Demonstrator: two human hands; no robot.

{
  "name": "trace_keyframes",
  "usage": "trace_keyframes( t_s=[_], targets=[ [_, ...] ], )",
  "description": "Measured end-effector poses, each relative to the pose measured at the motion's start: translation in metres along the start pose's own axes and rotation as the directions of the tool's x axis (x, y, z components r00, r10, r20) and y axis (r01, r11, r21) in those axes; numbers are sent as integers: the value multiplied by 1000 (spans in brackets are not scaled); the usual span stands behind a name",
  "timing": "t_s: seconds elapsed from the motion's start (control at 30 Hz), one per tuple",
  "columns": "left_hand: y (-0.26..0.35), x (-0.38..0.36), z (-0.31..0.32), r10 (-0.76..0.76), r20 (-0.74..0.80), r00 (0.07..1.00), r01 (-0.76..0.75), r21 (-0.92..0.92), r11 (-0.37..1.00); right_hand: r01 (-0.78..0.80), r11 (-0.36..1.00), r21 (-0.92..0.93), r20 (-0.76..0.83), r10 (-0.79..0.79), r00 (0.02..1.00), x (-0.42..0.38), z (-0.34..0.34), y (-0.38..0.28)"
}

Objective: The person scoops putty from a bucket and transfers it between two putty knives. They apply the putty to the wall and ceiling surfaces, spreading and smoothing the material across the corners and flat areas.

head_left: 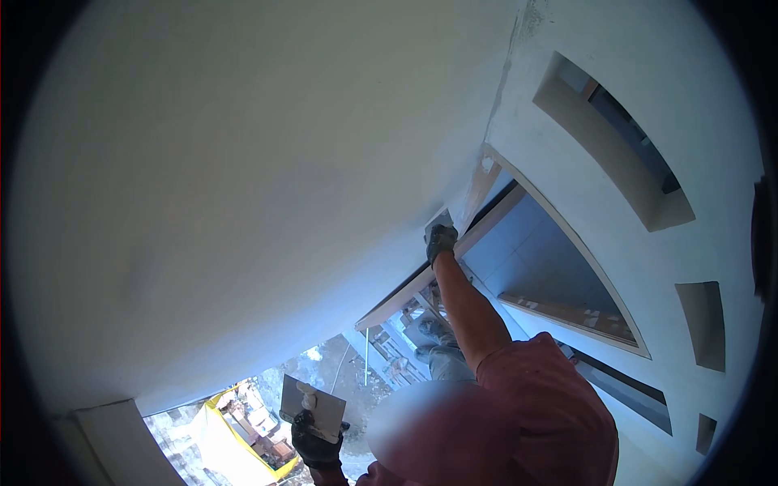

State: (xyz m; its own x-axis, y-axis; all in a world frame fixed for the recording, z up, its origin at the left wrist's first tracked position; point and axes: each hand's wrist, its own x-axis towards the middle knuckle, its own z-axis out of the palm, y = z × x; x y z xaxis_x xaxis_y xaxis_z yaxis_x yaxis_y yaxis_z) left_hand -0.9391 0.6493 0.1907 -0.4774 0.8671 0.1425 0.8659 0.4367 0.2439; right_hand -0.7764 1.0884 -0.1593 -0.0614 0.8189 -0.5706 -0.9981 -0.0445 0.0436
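Your right hand, gloved, is closed around a trowel and presses it to the white ceiling at its edge beside the wooden beam. Your left hand, also gloved, grips the handle of a hawk held low, near the ceiling's lower edge.
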Motion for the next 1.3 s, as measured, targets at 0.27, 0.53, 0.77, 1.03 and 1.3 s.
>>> trace_keyframes(
  t_s=[0.27,0.53,0.77,1.03,1.3],
  targets=[
    [-20,-5,42,10,36,999,-12,59,998,383,818,-430,187,-335,924,-39,38,29],
    [27,29,67,-481,418,771,633,-592,500,311,730,-609,90,-326,941,-9,19,-8],
    [30,35,76,-323,373,870,487,-541,686,-154,983,-99,-73,147,986,29,1,-11],
    [9,23,65,-256,739,622,610,-664,-433,-234,915,-329,89,277,957,22,-84,37],
    [-16,1,67,-40,116,992,33,62,998,-177,984,-33,-72,175,982,-177,-33,175]
  ],
)
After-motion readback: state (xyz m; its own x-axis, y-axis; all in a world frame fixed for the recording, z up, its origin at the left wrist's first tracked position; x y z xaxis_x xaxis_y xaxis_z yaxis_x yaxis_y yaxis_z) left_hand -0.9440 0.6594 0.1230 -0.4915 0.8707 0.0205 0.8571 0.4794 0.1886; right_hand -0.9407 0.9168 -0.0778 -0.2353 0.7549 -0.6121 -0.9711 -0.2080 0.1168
